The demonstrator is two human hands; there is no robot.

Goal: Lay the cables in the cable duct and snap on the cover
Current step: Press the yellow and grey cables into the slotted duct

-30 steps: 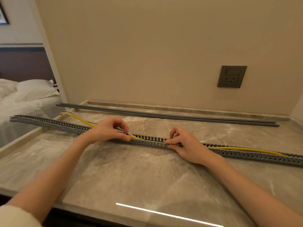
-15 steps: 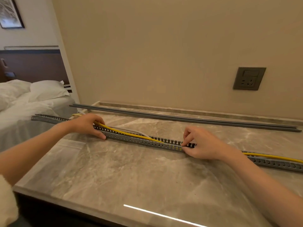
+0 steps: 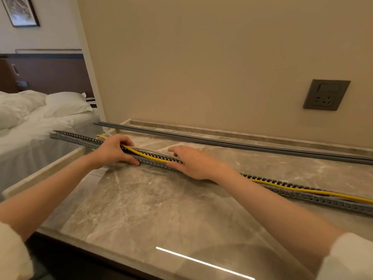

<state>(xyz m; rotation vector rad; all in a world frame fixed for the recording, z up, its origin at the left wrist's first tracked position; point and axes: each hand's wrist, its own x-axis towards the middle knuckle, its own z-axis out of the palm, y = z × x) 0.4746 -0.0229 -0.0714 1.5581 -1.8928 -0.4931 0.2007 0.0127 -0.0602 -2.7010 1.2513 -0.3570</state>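
Observation:
A long grey slotted cable duct (image 3: 314,198) lies across the marble counter, its left end sticking out past the counter's edge. A yellow cable (image 3: 290,187) runs along inside it, and a pale cable lies beside it near the left. My left hand (image 3: 113,151) clasps the duct at its left part, thumb on the near wall and fingers over the yellow cable. My right hand (image 3: 193,161) rests over the duct a little to the right, fingers spread, thumb against the near wall. The grey cover strip (image 3: 242,145) lies apart, along the back near the wall.
The marble counter (image 3: 161,209) has a raised lip at the back and left. A bed with white pillows (image 3: 64,104) stands to the left, below the duct's overhanging end. A grey wall socket (image 3: 326,94) sits on the beige wall at the right.
My right hand has slid left along the duct, close to my left hand, and its fingers have spread. My left hand has stayed near the duct's left part. The camera view has swung left.

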